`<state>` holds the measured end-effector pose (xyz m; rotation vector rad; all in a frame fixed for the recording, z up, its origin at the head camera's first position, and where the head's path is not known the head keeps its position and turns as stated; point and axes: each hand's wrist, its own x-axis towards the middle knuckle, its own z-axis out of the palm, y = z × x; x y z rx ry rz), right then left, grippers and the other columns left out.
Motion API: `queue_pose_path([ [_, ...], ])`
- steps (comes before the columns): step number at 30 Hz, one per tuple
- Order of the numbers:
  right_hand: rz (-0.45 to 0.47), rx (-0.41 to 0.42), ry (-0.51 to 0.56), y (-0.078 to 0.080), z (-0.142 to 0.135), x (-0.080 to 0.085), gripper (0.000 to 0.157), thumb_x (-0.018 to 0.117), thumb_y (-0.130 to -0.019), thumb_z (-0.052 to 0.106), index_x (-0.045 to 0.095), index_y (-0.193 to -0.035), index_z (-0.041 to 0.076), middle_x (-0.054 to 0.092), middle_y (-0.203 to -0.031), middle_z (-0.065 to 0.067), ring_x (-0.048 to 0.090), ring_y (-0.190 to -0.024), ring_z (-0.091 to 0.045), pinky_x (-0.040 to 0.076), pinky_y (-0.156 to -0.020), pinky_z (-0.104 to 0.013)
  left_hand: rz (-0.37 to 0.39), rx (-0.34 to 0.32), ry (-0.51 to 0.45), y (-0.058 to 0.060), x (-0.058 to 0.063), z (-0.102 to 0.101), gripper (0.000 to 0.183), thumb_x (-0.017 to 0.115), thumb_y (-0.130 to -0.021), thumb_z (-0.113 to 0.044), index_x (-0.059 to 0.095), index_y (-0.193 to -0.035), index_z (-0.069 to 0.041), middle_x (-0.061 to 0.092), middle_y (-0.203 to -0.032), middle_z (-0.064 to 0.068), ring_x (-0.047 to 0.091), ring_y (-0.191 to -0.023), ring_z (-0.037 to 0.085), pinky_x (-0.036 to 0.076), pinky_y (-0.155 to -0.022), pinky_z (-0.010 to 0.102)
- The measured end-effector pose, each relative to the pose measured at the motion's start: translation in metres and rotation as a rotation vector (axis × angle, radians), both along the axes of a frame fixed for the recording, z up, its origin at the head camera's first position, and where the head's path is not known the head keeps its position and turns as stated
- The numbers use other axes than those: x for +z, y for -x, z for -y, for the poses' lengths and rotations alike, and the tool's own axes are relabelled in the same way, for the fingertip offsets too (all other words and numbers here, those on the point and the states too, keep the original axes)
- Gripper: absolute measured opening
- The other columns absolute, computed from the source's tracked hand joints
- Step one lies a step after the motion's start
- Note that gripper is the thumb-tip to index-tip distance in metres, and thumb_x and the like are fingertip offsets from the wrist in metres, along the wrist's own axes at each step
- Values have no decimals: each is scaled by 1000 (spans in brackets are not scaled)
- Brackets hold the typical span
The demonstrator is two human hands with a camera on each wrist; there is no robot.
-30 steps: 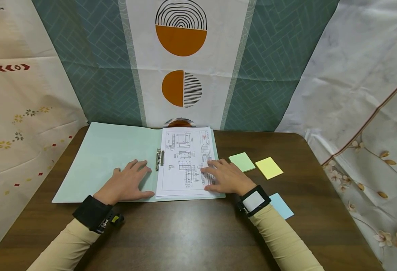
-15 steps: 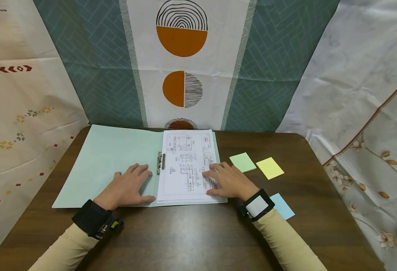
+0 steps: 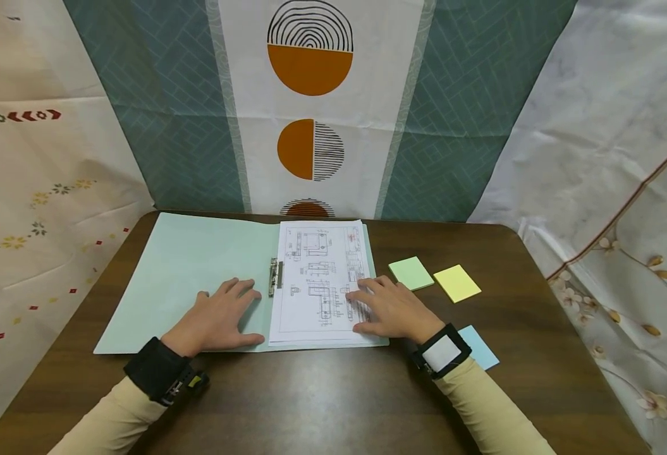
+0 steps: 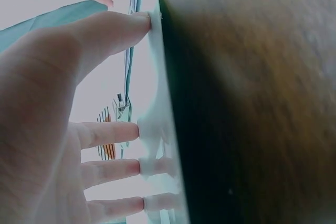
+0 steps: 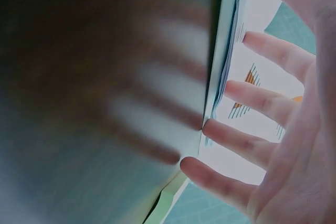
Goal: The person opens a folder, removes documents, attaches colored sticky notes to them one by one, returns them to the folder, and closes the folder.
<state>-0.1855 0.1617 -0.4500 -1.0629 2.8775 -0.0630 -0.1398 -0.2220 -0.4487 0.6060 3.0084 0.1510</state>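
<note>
A pale green folder (image 3: 208, 253) lies open on the brown table. Its right side holds a stack of papers (image 3: 305, 322) printed with technical drawings, beside a metal clip (image 3: 275, 277) near the fold. My left hand (image 3: 214, 319) rests with spread fingers on the folder's left cover, thumb by its near edge. In the left wrist view, fingertips (image 4: 128, 130) touch the cover. At the papers' right side lies my right hand (image 3: 392, 309), fingers spread. The right wrist view shows its little fingertip (image 5: 191, 166) at the table beside the folder's edge. Neither hand grips anything.
Right of the folder lie a green sticky-note pad (image 3: 411, 273) and a yellow one (image 3: 457, 283). A blue sticky note (image 3: 479, 347) is partly behind the right wrist. Patterned cloth (image 3: 310, 107) hangs along the table's back edge.
The folder with its papers has slid slightly toward me, both hands moving with it. The sticky notes stay where they were on the table; the head view has shifted a little.
</note>
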Motion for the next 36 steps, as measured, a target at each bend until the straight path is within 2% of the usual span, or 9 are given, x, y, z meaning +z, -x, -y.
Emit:
queue_pose_path([
  [9,28,-46,5,-7,-23,3,66,83,-97,57,69,-154,28,62,-166,-12,59,-149,-42,58,-109,-65,0,-48,-5,5,-2,-19,86,84,-86,-72,68,-147,-13,59,-165,20,56,-152,51,56,-89,77],
  [16,21,-73,1,-12,-49,5,64,84,-96,56,70,-151,28,63,-164,-13,62,-145,-43,60,-105,-67,13,-97,-16,9,-4,-40,83,84,-88,-68,67,-150,-15,58,-167,19,56,-152,48,56,-90,79],
  [20,36,-96,-3,-15,-64,5,64,85,-96,54,70,-152,28,62,-166,-13,62,-146,-43,59,-106,-68,23,-126,-24,9,-5,-48,82,84,-88,-65,66,-152,-16,57,-168,17,55,-152,46,55,-90,80],
  [36,47,-110,-30,-16,-73,8,67,88,-92,55,70,-150,28,63,-163,-13,65,-141,-43,60,-104,-71,17,-170,-53,5,-8,-52,79,81,-91,-62,65,-155,-17,56,-170,15,55,-152,46,55,-88,74],
])
